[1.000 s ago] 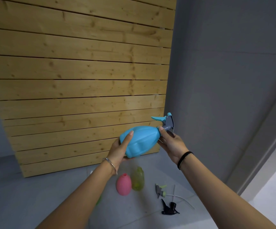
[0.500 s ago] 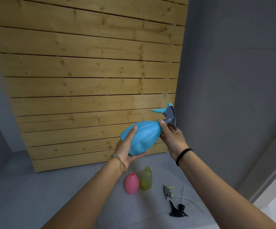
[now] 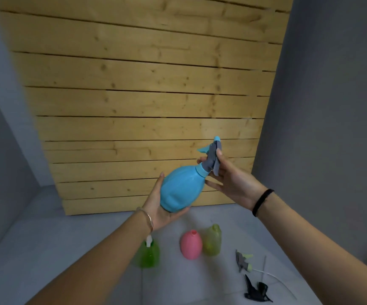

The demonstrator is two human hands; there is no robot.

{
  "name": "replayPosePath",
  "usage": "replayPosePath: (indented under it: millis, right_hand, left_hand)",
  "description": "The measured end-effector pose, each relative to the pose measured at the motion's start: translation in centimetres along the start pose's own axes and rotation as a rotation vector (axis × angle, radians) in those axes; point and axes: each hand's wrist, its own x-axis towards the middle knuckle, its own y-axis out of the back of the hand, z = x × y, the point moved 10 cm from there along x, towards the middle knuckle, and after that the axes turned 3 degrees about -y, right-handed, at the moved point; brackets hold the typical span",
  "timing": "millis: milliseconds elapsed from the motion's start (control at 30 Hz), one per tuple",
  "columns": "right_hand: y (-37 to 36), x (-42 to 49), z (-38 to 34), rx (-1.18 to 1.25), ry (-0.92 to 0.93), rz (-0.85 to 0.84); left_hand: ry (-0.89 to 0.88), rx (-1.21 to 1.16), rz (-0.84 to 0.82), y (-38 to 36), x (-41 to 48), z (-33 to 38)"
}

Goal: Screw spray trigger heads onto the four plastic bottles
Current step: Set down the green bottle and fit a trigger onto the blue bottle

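**Seating a trigger head on the blue bottle, held above the floor**

The blue bottle [image 3: 181,190] is held in the air, tilted with its neck up and to the right, in front of a wooden slat wall [image 3: 147,102]. The left hand [image 3: 159,208] cups the base from below, palm up, fingers and thumb wrapped loosely round the rounded body; this probably fixes the bottle against rotation while the other hand works the cap. The right hand [image 3: 231,179] meets the neck from the right, thumb and forefinger pinching the grey-and-blue trigger head [image 3: 211,158], the remaining fingers spread along the bottle's shoulder. The head sits on the blue collar; whether the thread is fully tight cannot be told. Both forearms reach forward and slightly inward, the right wrist bent toward the neck.

On the grey floor [image 3: 46,249] below, a green bottle [image 3: 148,255] with a white head stands at left, partly hidden by the left forearm. A pink bottle [image 3: 190,245] and a yellow-green bottle [image 3: 212,241] stand touching near the middle, both open-necked. To their right lie two loose heads, near each other: a grey-green trigger head [image 3: 244,260] with its dip tube, and a black trigger head [image 3: 256,290] nearer the viewer. Two bottles thus appear unfinished.
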Motion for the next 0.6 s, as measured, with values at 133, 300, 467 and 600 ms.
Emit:
replayPosePath:
  millis: [133, 300, 467, 600]
  right_hand:
    - [-0.3, 3.1, 2.2, -0.117, -0.044, 0.023]
    - [-0.1, 7.4, 7.1, -0.178, -0.114, 0.03]
    - [1.0, 10.4, 15.0, -0.26, -0.231, 0.099]
    - [1.8, 12.5, 20.8, -0.269, -0.311, 0.148]
  left_hand:
    - [-0.01, 0.097, 0.045, 4.0, 2.4, 1.1]
    - [-0.093, 0.364, 0.283, 11.2, 5.0, 2.8]
    - [-0.159, 0.77, 0.51, 19.0, 7.0, 3.2]
    - [0.076, 1.047, 0.474, 23.8, 9.7, -1.3]
